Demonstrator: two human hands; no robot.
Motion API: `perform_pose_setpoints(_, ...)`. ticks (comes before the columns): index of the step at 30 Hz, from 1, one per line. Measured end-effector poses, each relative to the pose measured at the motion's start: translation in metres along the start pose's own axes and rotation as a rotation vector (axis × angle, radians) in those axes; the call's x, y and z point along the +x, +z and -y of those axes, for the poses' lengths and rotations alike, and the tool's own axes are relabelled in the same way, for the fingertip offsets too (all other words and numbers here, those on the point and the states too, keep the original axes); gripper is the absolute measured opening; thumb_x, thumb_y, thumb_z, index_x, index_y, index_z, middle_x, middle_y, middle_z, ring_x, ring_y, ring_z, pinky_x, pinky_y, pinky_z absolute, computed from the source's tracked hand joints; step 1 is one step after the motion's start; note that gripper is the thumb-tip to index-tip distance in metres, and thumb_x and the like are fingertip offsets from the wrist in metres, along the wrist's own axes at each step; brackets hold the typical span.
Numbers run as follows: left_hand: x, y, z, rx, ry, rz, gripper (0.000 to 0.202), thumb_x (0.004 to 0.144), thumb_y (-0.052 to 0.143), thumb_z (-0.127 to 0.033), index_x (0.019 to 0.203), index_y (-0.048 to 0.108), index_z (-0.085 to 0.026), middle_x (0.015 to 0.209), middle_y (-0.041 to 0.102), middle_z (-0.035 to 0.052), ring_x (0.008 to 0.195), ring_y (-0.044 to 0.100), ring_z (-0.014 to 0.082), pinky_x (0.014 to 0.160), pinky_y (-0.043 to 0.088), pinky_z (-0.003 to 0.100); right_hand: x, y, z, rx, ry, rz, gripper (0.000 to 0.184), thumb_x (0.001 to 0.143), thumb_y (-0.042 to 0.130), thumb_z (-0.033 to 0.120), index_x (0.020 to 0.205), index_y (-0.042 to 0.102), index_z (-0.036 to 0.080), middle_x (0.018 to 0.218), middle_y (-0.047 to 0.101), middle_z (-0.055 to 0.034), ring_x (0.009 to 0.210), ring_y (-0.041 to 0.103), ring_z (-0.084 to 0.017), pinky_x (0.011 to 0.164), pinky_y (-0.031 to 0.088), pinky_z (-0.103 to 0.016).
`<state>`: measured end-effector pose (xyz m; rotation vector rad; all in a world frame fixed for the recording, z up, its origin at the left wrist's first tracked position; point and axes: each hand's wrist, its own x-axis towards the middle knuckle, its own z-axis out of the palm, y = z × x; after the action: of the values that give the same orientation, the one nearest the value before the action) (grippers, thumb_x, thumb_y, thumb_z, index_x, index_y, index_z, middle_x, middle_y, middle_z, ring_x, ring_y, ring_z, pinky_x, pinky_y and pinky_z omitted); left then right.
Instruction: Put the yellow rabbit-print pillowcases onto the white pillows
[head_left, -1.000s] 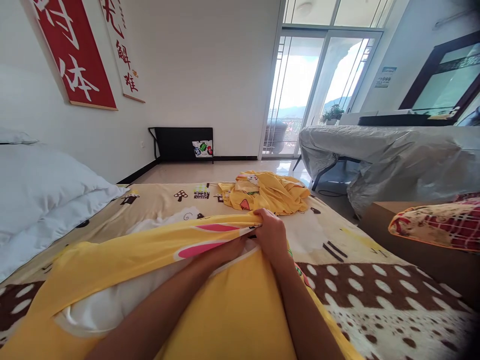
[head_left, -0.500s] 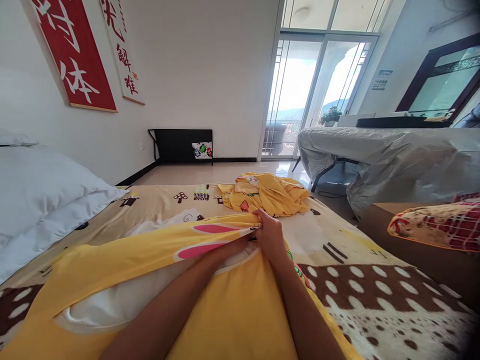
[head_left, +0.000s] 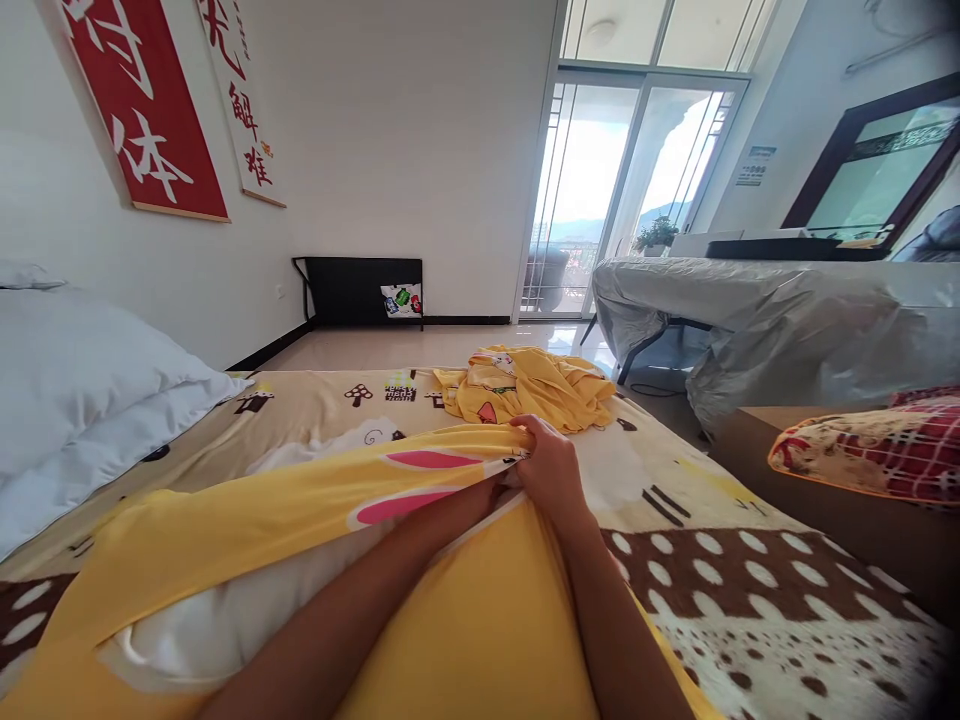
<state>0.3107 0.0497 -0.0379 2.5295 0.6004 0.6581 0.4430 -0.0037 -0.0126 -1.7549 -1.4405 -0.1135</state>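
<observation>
A yellow pillowcase with pink markings lies across the bed, and a white pillow shows inside its opening. My right hand is closed on the far corner of the pillowcase's upper edge. My left hand reaches into the opening beside it; its fingers are hidden under the yellow fabric. Both forearms stretch forward over the yellow cloth.
A crumpled yellow cloth lies further along the patterned bedspread. White pillows are stacked at the left by the wall. A red-checked cushion rests on a wooden stand at the right, and a plastic-covered table stands behind it.
My hands stay at the pillowcase corner with only a slight shift to the right; the view has turned a little.
</observation>
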Motion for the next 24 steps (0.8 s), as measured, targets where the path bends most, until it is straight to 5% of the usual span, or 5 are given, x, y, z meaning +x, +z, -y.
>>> perform_pose_setpoints(7,-0.033,-0.023,-0.009,0.135,0.143,0.060,0.045,0.094,0.037,-0.030,0.139,0.041,-0.024,0.149,0.038,0.0020,0.139,0.029,0.0209,0.116,0.028,0.039,-0.004,-0.009,0.005,-0.015,0.023,0.028,0.048,0.056,0.044,0.005,0.099,0.063,0.019,0.090,0.071,-0.0046,0.083,0.062,-0.020,0.073,0.041,-0.025)
perform_pose_setpoints(14,-0.054,-0.027,-0.054,0.826,0.377,0.073,0.046,0.086,0.037,-0.006,0.129,0.047,0.003,0.120,0.061,0.0216,0.117,0.055,0.0268,0.103,0.042,0.036,-0.013,-0.028,0.017,-0.044,0.000,-0.026,0.039,0.053,0.043,0.007,0.083,0.065,0.020,0.077,0.070,-0.0044,0.073,0.062,-0.020,0.065,0.041,-0.025)
perform_pose_setpoints(19,-0.053,-0.034,-0.052,0.331,0.262,0.095,0.053,0.090,0.039,-0.017,0.142,0.034,-0.016,0.145,0.042,0.0098,0.132,0.040,0.0229,0.110,0.036,0.039,-0.023,-0.037,0.026,0.207,-0.005,-0.037,0.047,0.051,0.042,0.009,0.088,0.068,0.020,0.084,0.072,-0.0035,0.077,0.064,-0.020,0.070,0.046,-0.026)
perform_pose_setpoints(24,-0.050,-0.030,-0.046,-0.048,0.222,0.150,0.033,0.091,0.038,-0.022,0.117,0.057,-0.018,0.125,0.059,0.0085,0.118,0.050,0.0219,0.104,0.040,0.040,-0.029,-0.046,0.031,0.695,0.088,0.171,0.051,0.053,0.049,0.011,0.101,0.067,0.017,0.094,0.072,-0.0053,0.086,0.067,-0.021,0.074,0.052,-0.028)
